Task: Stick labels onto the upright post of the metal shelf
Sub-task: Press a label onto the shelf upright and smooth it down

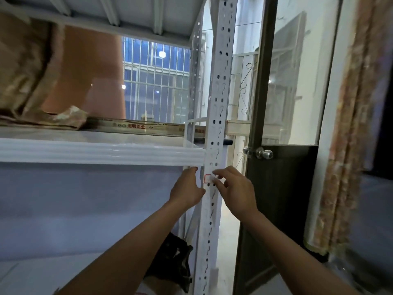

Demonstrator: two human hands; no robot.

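**A:** In the head view, where is the label (208, 178)?

**B:** It is on the front face of the upright post (221, 81), just below the place where the shelf board (95, 152) meets the post. The right hand (234, 188) pinches its right edge. The left hand (187, 189), with fingers straight, rests against the post's left side.

**A:** How will it handle?

**B:** I judge it is very light, thin and floppy, with a sticky back, so take only an edge. Its long side seems to lie across the post, and its face is toward us.

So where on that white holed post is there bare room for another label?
The white perforated metal post is bare above the white shelf beam and just below both hands. It is crowded at the red-edged white label, between left hand and right hand.
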